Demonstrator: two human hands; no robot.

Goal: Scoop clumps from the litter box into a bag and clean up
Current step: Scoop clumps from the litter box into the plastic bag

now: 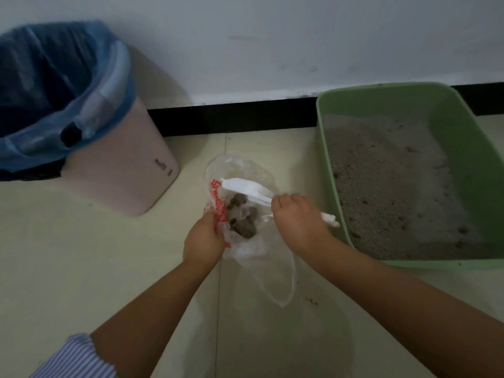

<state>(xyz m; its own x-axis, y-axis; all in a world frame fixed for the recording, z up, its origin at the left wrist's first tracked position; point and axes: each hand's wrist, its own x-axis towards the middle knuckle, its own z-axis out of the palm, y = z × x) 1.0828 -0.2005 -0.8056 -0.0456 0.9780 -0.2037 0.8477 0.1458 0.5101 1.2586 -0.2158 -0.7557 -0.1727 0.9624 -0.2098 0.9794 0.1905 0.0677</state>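
A clear plastic bag (pixel 245 170) with red print lies open on the floor, with several grey-brown clumps (pixel 241 218) inside. My left hand (pixel 203 240) grips the bag's left edge and holds it open. My right hand (pixel 296 214) grips the handle of a white scoop (pixel 245 186), whose head is turned over the bag's opening. The green litter box (pixel 324 143) stands just right of the bag, filled with grey litter (pixel 387 181).
A pink waste bin (pixel 122 173) lined with a blue bag (pixel 54 77) stands at the left by the wall. A black skirting strip (pixel 231 118) runs along the wall's foot. Pale floor tiles (pixel 81 255) surround the bag; a few crumbs (pixel 311 301) lie near its handle.
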